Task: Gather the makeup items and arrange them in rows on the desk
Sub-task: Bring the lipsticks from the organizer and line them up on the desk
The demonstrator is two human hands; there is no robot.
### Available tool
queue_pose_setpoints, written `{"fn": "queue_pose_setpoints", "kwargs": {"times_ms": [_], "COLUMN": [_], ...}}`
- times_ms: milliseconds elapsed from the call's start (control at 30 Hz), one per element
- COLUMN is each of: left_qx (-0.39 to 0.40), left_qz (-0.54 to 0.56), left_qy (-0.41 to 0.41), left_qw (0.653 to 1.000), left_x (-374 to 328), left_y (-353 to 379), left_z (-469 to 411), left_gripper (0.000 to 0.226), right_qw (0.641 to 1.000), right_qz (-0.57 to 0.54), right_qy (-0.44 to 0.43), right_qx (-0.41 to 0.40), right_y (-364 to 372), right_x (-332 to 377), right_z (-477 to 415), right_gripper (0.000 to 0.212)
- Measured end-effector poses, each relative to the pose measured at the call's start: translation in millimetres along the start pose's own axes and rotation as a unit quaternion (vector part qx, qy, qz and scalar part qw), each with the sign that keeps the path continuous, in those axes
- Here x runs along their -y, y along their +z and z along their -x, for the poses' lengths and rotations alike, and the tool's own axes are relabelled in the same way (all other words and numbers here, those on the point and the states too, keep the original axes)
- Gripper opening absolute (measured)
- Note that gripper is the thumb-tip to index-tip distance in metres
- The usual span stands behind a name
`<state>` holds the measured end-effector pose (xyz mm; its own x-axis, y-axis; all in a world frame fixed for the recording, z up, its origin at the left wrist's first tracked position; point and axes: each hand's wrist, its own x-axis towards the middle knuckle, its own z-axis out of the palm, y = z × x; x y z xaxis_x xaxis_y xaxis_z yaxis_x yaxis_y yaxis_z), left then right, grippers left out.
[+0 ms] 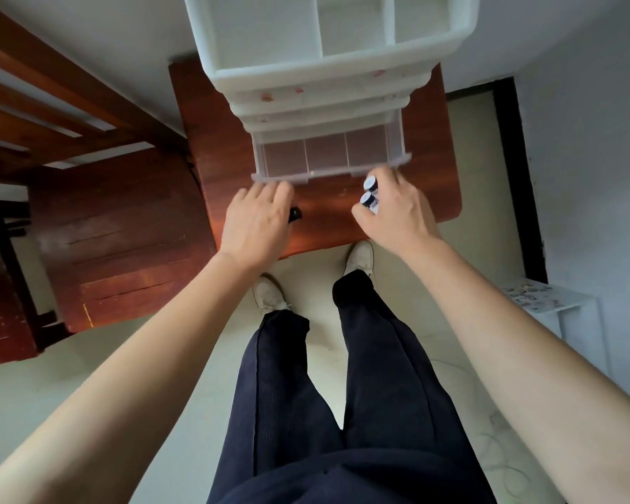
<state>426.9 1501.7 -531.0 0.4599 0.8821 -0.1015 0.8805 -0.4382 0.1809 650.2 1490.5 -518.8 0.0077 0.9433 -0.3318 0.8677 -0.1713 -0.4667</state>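
Right hand grips two tubes; left hand covers black cap.

Right hand grips two tubes beside drawer.

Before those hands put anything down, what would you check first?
1. Right hand grips both tubes: ok.
2. Left hand holds the black item: ok, though it is mostly hidden.
3. Open drawer emptied: ok, its three compartments show nothing.
4. Bare desk between the hands for a row: ok.
5. Drawer pushed in, out of the way: not ok, it is pulled out.
6. Upper drawers emptied: cannot tell.
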Motion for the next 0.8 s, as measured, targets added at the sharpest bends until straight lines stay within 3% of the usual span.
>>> {"fn": "queue_pose_setpoints", "kwargs": {"times_ms": [167, 400, 567, 700, 800], "left_qx": [-0.003, 0.006, -0.010, -0.063, -0.142], "left_qz": [0.000, 0.033, 0.005, -0.018, -0.040], "left_qy": [-0.075, -0.113, -0.156, -0.226, -0.313], "left_qw": [0.997, 0.993, 0.988, 0.972, 0.938], "left_x": [19.3, 17.4, 9.8, 12.8, 21.9], "left_y": [-9.7, -4.7, -29.9, -86.4, -138.2], "left_z": [-41.4, -36.1, -12.0, 12.0, 48.4], "left_gripper": [0.030, 0.028, 0.025, 0.019, 0.021], "right_qw": [0.998, 0.997, 0.992, 0.982, 0.965], "right_qz": [0.026, 0.004, -0.034, -0.052, -0.061], "right_qy": [-0.049, -0.065, -0.117, -0.180, -0.249], "right_qx": [-0.014, -0.029, 0.012, 0.039, 0.056], "right_y": [-14.2, -11.5, -16.7, -38.5, -59.2], "right_x": [-0.5, -6.5, 15.1, 64.9, 124.0], "right_z": [-48.2, -60.3, -47.6, -42.1, -34.9], "right_gripper": [0.040, 0.025, 0.029, 0.036, 0.041]}}
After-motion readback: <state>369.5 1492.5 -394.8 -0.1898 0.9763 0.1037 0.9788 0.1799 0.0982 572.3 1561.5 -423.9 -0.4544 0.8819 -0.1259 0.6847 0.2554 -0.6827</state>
